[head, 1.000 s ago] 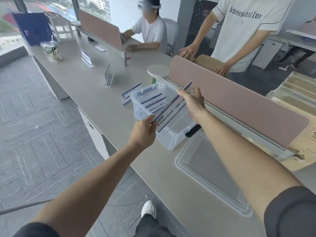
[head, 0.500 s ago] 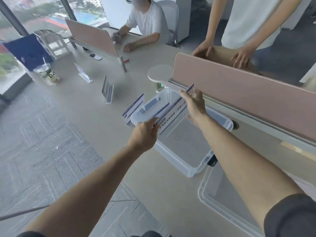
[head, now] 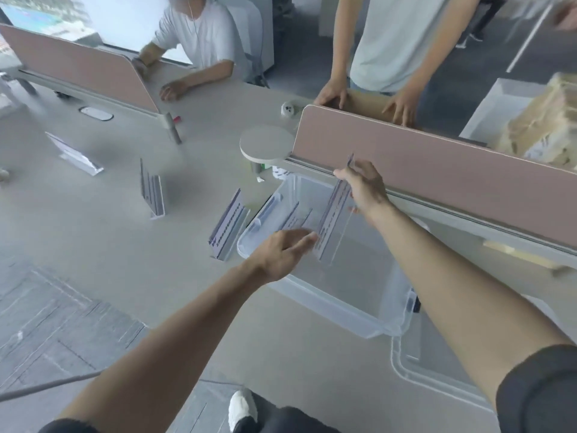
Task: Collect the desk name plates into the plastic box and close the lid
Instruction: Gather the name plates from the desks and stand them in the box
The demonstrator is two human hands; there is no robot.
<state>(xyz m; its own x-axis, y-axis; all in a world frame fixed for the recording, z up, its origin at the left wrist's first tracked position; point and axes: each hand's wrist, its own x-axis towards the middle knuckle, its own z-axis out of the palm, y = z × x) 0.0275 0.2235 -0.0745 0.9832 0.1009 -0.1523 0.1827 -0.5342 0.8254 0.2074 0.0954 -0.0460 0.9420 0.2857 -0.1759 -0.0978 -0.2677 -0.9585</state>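
A clear plastic box (head: 327,303) stands open on the grey desk, with a few name plates (head: 290,217) lying at its far-left end. My right hand (head: 363,185) pinches the top end of a long clear name plate (head: 335,220) that slants down inside the box. My left hand (head: 281,253) is at the plate's lower end with its fingers stretched out, only the tips near it. Three more name plates stand on the desk: one (head: 229,228) right beside the box, one (head: 151,192) further left, one (head: 76,154) far left. The box lid (head: 437,379) lies on the desk at the lower right.
A pink divider panel (head: 437,160) runs just behind the box, with a round white disc (head: 267,143) at its left end. A standing person's hands (head: 334,93) rest on a cardboard box beyond it. Another person (head: 199,39) sits at the far side. The desk's front edge is near my left forearm.
The plate has gone from above the box down into it. My left hand has let its grip go and its fingers are now spread. The camera has tilted further down.
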